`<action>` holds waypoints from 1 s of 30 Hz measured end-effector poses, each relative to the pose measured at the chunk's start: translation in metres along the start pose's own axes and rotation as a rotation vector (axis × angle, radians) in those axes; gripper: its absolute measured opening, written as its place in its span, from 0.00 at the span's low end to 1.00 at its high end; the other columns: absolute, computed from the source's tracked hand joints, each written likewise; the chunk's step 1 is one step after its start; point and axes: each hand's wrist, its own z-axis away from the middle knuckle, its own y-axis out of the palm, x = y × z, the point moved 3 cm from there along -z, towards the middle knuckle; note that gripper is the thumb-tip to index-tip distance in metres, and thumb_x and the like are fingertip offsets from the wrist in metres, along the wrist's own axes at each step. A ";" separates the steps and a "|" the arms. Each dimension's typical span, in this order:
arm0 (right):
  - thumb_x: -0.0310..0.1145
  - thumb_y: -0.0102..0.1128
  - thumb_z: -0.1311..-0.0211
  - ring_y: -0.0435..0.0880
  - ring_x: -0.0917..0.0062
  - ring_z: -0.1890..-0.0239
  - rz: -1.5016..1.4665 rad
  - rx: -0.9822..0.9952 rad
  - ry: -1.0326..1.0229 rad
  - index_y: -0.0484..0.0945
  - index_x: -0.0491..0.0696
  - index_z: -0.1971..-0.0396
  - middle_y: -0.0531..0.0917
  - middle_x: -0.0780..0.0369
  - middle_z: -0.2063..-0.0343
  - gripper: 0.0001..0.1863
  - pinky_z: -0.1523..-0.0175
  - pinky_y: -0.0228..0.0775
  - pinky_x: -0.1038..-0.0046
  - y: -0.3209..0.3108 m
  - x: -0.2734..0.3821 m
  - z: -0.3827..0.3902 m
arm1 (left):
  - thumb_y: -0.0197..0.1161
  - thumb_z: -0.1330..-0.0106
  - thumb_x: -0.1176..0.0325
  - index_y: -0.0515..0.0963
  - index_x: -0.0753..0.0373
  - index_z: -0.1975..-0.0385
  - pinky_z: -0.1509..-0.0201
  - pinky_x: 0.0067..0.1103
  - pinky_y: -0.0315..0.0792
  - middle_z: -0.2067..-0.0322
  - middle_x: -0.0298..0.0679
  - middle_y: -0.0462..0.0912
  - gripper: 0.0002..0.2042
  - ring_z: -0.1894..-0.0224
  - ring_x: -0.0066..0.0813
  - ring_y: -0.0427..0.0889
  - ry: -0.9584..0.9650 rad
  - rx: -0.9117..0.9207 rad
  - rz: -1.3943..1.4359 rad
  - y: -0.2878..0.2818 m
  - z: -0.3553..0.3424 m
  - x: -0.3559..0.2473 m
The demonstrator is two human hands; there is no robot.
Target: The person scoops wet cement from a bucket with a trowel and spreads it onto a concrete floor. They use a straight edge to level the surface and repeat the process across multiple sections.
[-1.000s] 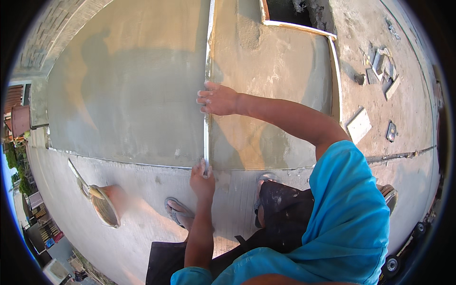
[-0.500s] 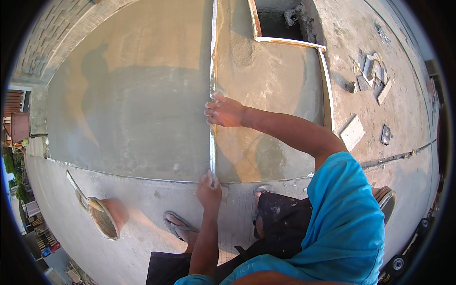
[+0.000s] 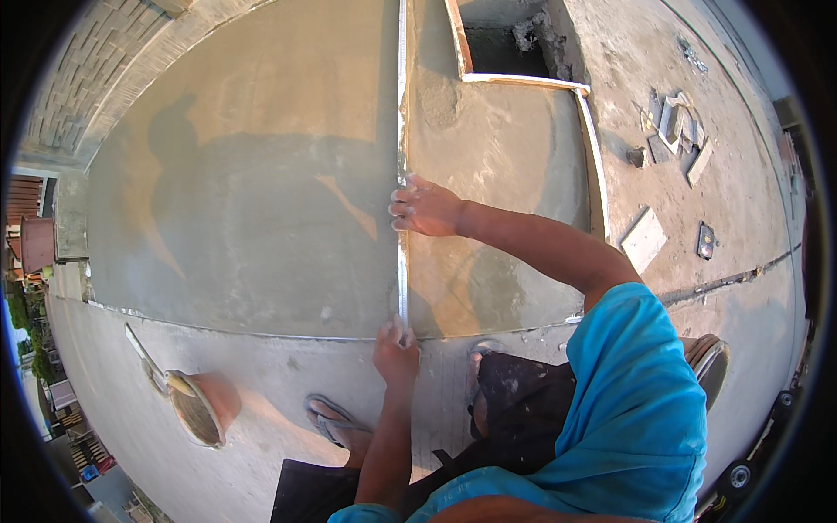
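Observation:
A long, narrow metal straightedge (image 3: 403,105) lies across wet grey cement (image 3: 261,218), running away from me. My left hand (image 3: 398,350) is closed around its near end, at the front edge of the cement. Farther along, my right hand (image 3: 427,209) reaches over from the right, with its fingers bent over the bar and pressed on it. Left of the bar the surface looks smooth. On the right it is rougher, with a small mound near the far end.
A rectangular pit (image 3: 506,48) framed with boards opens at the far right. Broken pieces (image 3: 680,126) and a flat slab (image 3: 643,240) lie on the ground beyond. A bucket (image 3: 206,408) with a tool across its rim stands at left; another bucket (image 3: 711,370) is at right.
The straightedge has moved a little to the right across the cement, with both my hands moving along on it.

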 end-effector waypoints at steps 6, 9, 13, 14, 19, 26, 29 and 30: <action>0.39 0.49 0.33 0.70 0.78 0.42 0.000 -0.006 0.007 0.80 0.65 0.63 0.76 0.73 0.61 0.09 0.34 0.54 0.58 0.000 0.002 0.009 | 0.67 0.42 0.71 0.81 0.62 0.50 0.56 0.30 0.77 0.59 0.43 0.82 0.18 0.59 0.43 0.83 -0.061 0.060 -0.001 0.005 -0.001 0.002; 0.40 0.48 0.33 0.70 0.79 0.42 0.060 0.025 0.008 0.80 0.65 0.63 0.76 0.74 0.60 0.09 0.34 0.54 0.57 -0.004 -0.001 0.010 | 0.68 0.42 0.71 0.82 0.61 0.50 0.55 0.30 0.77 0.59 0.44 0.82 0.18 0.59 0.43 0.83 -0.059 0.061 -0.017 0.008 0.002 0.004; 0.41 0.47 0.31 0.69 0.79 0.41 -0.022 0.085 0.032 0.80 0.65 0.62 0.76 0.73 0.58 0.10 0.34 0.54 0.57 -0.008 0.000 0.013 | 0.68 0.42 0.70 0.82 0.61 0.50 0.55 0.31 0.77 0.58 0.45 0.82 0.18 0.58 0.44 0.83 -0.097 0.088 0.088 0.007 0.002 -0.001; 0.41 0.47 0.31 0.69 0.78 0.41 -0.001 0.079 0.023 0.80 0.64 0.62 0.76 0.73 0.58 0.10 0.34 0.54 0.57 -0.006 -0.003 0.014 | 0.68 0.42 0.70 0.82 0.61 0.50 0.55 0.31 0.77 0.58 0.44 0.82 0.18 0.58 0.43 0.83 -0.064 0.068 0.068 0.008 0.002 -0.002; 0.39 0.45 0.30 0.68 0.78 0.39 -0.042 0.030 0.050 0.80 0.65 0.60 0.77 0.73 0.57 0.11 0.35 0.53 0.57 -0.005 -0.003 0.022 | 0.68 0.42 0.70 0.82 0.61 0.50 0.57 0.31 0.78 0.58 0.44 0.82 0.19 0.60 0.43 0.83 -0.089 0.106 0.096 0.016 0.006 -0.004; 0.39 0.47 0.31 0.68 0.79 0.39 0.010 0.058 0.052 0.80 0.66 0.59 0.77 0.75 0.56 0.11 0.33 0.51 0.57 -0.006 0.000 0.032 | 0.69 0.44 0.71 0.81 0.60 0.49 0.58 0.31 0.78 0.58 0.43 0.82 0.21 0.61 0.43 0.83 -0.014 0.072 0.038 0.018 0.007 -0.010; 0.40 0.49 0.32 0.68 0.80 0.40 0.048 0.082 0.050 0.81 0.67 0.58 0.77 0.76 0.57 0.11 0.33 0.51 0.58 -0.005 -0.003 0.034 | 0.69 0.45 0.71 0.81 0.61 0.49 0.58 0.31 0.78 0.58 0.43 0.82 0.20 0.61 0.43 0.83 -0.021 0.074 0.098 0.021 0.011 -0.011; 0.40 0.48 0.31 0.68 0.80 0.39 0.064 0.118 0.043 0.81 0.67 0.58 0.77 0.76 0.57 0.11 0.33 0.51 0.58 -0.006 -0.002 0.035 | 0.69 0.45 0.72 0.81 0.61 0.49 0.58 0.31 0.77 0.58 0.43 0.82 0.20 0.61 0.43 0.83 0.018 0.067 0.064 0.022 0.011 -0.010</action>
